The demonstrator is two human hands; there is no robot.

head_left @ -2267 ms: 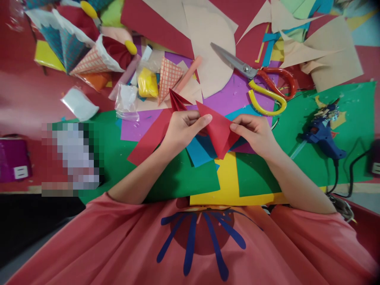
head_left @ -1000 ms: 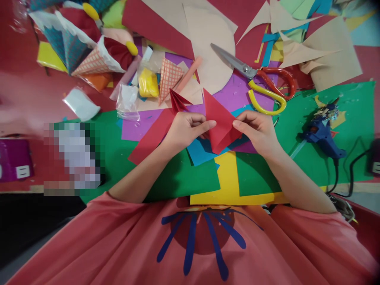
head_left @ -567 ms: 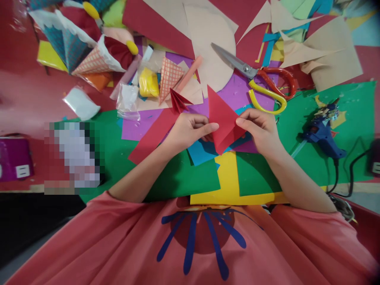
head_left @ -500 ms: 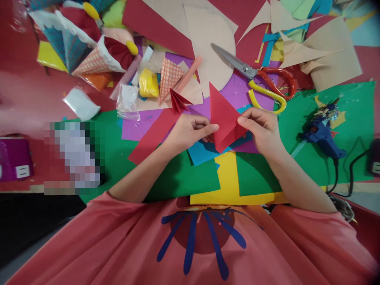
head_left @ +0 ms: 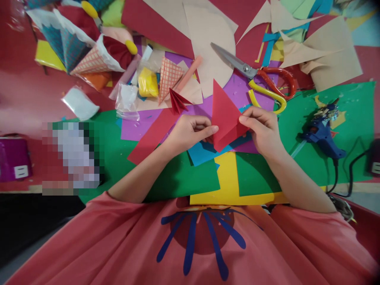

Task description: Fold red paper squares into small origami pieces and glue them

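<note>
Red paper (head_left: 225, 116) between closely pinched fingers (head_left: 202, 120)

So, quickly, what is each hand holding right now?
Left hand: closed, pinching the left edge of the folded red paper.
Right hand: closed, pinching the right side of that same paper.

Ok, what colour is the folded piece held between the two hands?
The folded piece is plain red on the faces that show, seen in the head view.
</note>
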